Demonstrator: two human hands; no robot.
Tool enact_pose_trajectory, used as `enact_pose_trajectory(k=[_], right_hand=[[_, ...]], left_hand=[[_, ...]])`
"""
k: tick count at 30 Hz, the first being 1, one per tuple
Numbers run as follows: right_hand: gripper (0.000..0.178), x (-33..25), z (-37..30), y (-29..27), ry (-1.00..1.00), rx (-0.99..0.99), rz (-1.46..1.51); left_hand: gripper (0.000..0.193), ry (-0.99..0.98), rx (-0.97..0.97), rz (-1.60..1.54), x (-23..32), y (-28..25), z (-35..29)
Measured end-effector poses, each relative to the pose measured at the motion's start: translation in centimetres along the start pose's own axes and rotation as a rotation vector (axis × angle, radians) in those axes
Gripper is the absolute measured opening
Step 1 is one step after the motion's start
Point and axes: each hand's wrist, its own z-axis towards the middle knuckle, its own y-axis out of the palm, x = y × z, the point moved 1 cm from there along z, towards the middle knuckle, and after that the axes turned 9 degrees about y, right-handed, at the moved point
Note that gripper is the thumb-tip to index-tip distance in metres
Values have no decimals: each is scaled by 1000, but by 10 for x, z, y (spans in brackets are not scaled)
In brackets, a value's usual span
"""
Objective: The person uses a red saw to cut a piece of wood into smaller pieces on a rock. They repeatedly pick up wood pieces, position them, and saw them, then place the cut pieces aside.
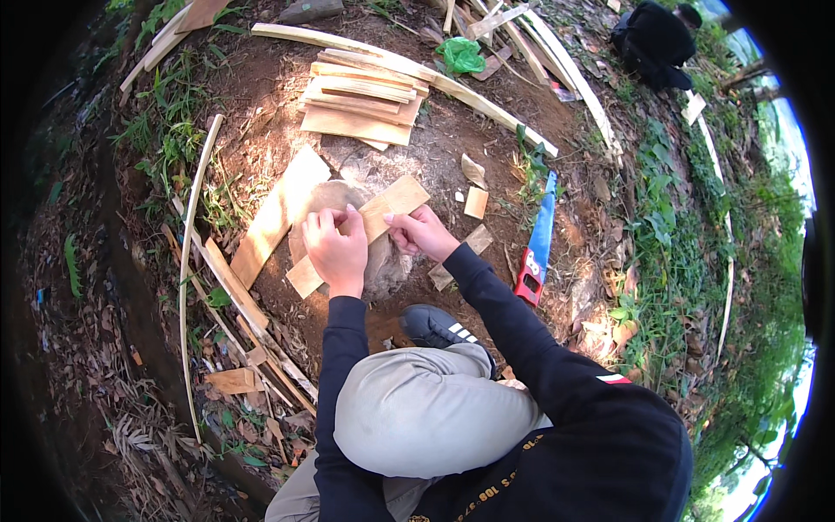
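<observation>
A flat wooden strip [374, 214] lies slantwise over a round cut stump [380, 277], with a thin line across it near its upper right end. My left hand [336, 250] rests over the strip's middle, fingers curled and closed; whatever they pinch is hidden. From the right, my right hand [423, 233] grips the strip's edge between thumb and bent fingers. A wider pale board [277, 219] slopes down to the left beside the stump. To the right lie a small square wood offcut [476, 203] and a short board piece [461, 257].
A handsaw [540, 235] with blue blade and red handle lies right of the stump. Stacked boards [361, 100] sit beyond it, near a long curved slat [417, 70] and a green plastic bag [461, 55]. Long strips [252, 304] lie left. A dark-clothed person [654, 43] is far right.
</observation>
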Motion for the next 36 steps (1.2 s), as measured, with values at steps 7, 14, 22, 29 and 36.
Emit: enact_pose_trajectory(k=[7,14,22,29,36], right_hand=[[32,-6,5,-2,45,28,-97],[33,10,-73,-144,46,690,-263],[16,139,-221,-219,37,1030,-1336],[51,163,-231,-190,149,852,-1544],[52,150,-226,-206,118,788,-1465]], left_hand=[[27,30,12,32,-2,0,1],[29,12,27,76,0,-1,3],[30,22,32,78,-1,2,1],[30,19,27,162,0,-3,0],[29,-15,33,147,8,-6,3]])
